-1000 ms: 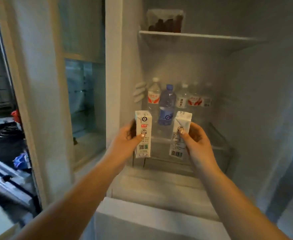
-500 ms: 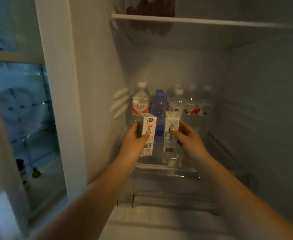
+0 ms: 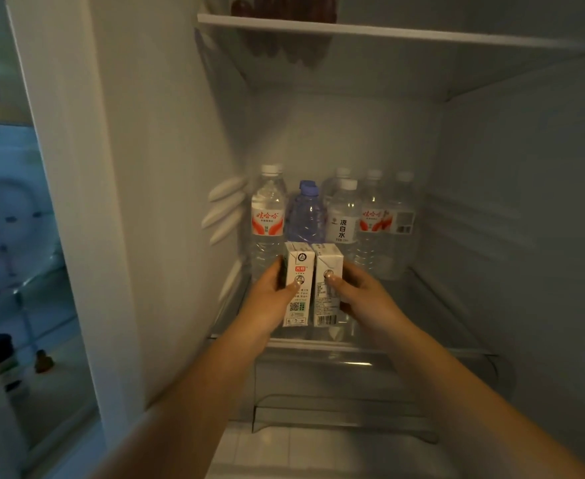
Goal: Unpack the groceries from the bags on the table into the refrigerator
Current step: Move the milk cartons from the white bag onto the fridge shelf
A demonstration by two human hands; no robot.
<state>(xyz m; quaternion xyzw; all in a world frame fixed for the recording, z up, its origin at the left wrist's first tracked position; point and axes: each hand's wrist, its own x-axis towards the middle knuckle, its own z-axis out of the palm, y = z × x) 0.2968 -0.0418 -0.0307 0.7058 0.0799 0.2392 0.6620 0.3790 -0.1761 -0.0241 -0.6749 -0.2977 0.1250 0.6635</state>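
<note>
White cartons in my hands: the left carton (image 3: 298, 288) carries a red logo and green code, the right carton (image 3: 327, 288) a black barcode; behind, a blue-tinted bottle (image 3: 305, 212) among clear, red-and-white-labelled water bottles (image 3: 267, 216).

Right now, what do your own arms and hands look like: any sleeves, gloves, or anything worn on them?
Both forearms are bare up to the bottom edge of the view, so no sleeve shows. The left hand and right hand are gloveless. I see no ring, watch or wristband on either, though the light is dim. The thumbnails are short and look unpainted.
</note>
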